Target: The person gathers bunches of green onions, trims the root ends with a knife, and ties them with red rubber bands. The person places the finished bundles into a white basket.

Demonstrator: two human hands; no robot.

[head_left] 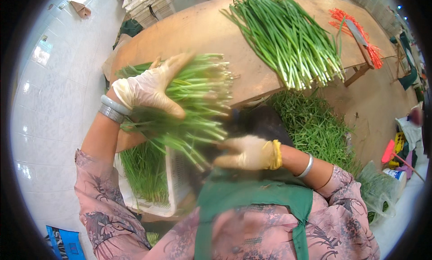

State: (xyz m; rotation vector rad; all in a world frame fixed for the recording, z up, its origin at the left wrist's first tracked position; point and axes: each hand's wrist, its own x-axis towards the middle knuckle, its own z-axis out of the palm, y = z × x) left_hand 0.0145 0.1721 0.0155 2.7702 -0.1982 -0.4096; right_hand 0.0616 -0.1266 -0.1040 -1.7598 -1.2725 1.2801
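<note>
My left hand (155, 87), in a pale thin glove, lies across a loose bunch of green chives (198, 91) at the table's near left. Its fingers are stretched out and its thumb stands apart. The pale stalk ends point right and are slightly blurred. Just below those ends is my right hand (249, 153), also gloved, with thumb and forefinger apart near the lowest stalks; I see nothing held in it. A larger pile of chives (288, 42) rests farther back on the wooden table (189, 30), white ends toward me.
At the table's right lie a knife (356, 33) and red ties (374, 53). A white crate (168, 188) with chives stands below my left arm. Loose green trimmings (310, 120) heap on the floor, near a clear plastic bag (382, 192). Stacked crates (148, 6) stand behind.
</note>
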